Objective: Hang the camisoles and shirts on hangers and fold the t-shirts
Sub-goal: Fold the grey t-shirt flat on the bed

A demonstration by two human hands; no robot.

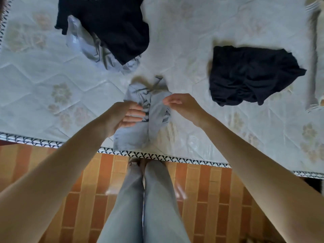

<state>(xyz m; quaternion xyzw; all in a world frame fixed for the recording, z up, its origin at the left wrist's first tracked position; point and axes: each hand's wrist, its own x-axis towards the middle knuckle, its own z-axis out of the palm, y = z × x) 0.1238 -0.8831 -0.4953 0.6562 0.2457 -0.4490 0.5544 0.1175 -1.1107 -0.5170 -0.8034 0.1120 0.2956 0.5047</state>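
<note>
Grey garment (140, 123) sits bunched between your hands: left hand (122, 116) grips it, right hand (182, 106) pinches its upper edge. Beyond your fingers, the dark pile (112, 27) and black garment (252, 74) lie unsorted.

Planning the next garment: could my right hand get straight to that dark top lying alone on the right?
Probably yes. Bare mattress lies between the right hand and the dark top, but that hand first has to release the grey garment.
</note>
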